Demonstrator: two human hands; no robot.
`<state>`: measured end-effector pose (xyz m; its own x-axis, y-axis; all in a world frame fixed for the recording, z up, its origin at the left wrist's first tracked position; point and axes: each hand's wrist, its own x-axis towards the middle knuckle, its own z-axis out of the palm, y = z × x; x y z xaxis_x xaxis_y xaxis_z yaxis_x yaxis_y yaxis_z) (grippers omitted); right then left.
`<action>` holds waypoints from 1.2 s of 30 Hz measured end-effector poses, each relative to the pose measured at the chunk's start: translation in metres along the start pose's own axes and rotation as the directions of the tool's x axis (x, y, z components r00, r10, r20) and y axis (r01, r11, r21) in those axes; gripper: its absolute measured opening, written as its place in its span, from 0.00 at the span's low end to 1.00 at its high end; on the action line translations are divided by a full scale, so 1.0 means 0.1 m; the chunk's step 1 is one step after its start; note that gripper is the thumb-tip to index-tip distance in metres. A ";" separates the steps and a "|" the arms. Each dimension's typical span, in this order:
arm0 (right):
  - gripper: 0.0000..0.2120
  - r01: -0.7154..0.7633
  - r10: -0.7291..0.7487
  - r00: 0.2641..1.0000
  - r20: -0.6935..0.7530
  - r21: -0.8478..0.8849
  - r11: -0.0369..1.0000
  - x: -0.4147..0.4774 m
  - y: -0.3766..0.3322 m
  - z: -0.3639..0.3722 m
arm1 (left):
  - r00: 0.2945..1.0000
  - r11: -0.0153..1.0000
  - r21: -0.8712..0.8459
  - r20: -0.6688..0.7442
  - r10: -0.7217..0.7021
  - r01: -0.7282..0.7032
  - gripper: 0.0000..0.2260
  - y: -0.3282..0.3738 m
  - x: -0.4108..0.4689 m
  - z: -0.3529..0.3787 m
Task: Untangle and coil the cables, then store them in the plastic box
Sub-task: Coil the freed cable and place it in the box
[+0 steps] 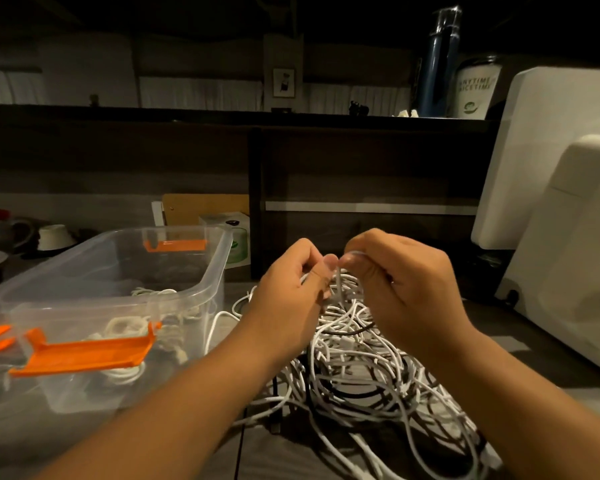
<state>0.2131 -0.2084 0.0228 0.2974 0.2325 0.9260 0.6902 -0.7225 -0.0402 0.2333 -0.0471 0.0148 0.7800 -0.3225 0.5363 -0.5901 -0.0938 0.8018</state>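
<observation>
— Both hands are working one white cable (338,277): our left hand (291,289) and right hand (399,282) are meeting above the tangle (361,368), fingertips (329,263) pinching a loop, the other fingers curling in.

— So we are untangling, not coiling yet?

— We are judging so. The tangle is lying mid-way along the worktop (278,459), running toward its near edge, black strands mixed in.

— And the box (219,258)?

— It is sitting uncovered at the worktop's left edge, some coils (125,329) already lying inside.

— What is the next move asking of us?

— Probably tracing this loop to a free end and easing it out slowly, since yanking is likely tightening knots. Coiling is coming after that.
</observation>
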 end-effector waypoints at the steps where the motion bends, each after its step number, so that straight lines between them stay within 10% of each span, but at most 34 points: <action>1: 0.18 -0.015 0.015 1.000 -0.026 0.007 1.000 0.00 0.00 0.00 | 0.999 0.998 0.049 -0.016 0.039 -0.038 0.15 0.00 -0.01 0.00; 8: 0.13 -0.245 0.246 0.969 -0.003 0.059 0.968 0.01 -0.07 0.02 | 0.972 0.937 0.278 -0.039 0.231 -0.211 0.14 -0.07 -0.08 0.04; 23: 0.11 -0.696 0.660 0.695 0.287 0.036 0.717 0.13 0.01 -0.09 | 0.958 0.996 -0.040 0.280 -0.065 0.079 0.13 0.01 -0.05 -0.08; 30: 0.09 -0.899 0.802 0.389 0.454 -0.004 0.439 0.13 0.04 -0.08 | 0.956 0.906 0.394 0.289 0.039 -0.156 0.14 0.10 -0.11 -0.03; 36: 0.08 -0.933 0.810 0.290 0.510 -0.039 0.359 0.11 0.09 -0.04 | 0.967 0.864 0.464 0.236 0.095 -0.198 0.14 -0.01 -0.12 0.01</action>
<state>0.2201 -0.2146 0.0342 0.9817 -0.1854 0.0446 -0.0555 -0.5018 -0.8632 0.2242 -0.0445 0.0075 0.6490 -0.5430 0.5329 -0.7607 -0.4537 0.4642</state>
